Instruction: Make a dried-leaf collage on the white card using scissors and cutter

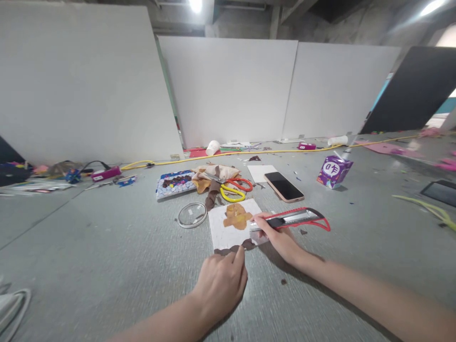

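- Right hand: fingers clamped on red-and-silver utility knife, long axis sideways, narrow end left.
- Left hand: fingers together, touching dark-brown strip edging white card.

We had one cam only, head-worn, looking fwd & down from above the forearms; floor sat close below, white panels farther off, ceiling up top.

Open room left, clutter ahead
The grey surface lies bare near the ring; scissors and phone obstruct beyond the sheet.
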Demonstrator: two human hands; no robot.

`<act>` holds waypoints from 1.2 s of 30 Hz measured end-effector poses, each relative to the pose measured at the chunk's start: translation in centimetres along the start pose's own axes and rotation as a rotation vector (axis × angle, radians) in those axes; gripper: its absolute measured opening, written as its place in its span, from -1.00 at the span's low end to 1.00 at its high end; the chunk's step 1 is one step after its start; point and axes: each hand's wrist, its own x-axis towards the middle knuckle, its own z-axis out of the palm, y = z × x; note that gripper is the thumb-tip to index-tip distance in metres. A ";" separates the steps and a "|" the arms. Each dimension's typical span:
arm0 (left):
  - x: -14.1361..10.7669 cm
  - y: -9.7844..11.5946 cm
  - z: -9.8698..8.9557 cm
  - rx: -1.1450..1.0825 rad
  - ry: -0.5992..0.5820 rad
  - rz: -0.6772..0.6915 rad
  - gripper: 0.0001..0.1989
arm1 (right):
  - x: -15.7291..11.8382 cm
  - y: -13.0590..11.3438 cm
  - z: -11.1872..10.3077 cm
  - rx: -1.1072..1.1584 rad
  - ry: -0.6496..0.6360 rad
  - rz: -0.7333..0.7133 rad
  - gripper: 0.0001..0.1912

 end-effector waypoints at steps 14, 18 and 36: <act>-0.1 -0.1 0.2 0.029 0.035 0.038 -0.70 | -0.8 -0.5 0.0 -0.295 -0.313 -0.363 -0.75; 0.0 -0.1 -0.2 -0.027 0.037 0.016 -0.74 | -0.6 -0.4 -0.1 -0.232 -0.297 -0.287 -0.75; 0.4 -0.1 -0.7 -0.112 -0.002 -0.027 -0.69 | 0.4 -0.1 -1.0 -0.081 -0.245 -0.187 -0.83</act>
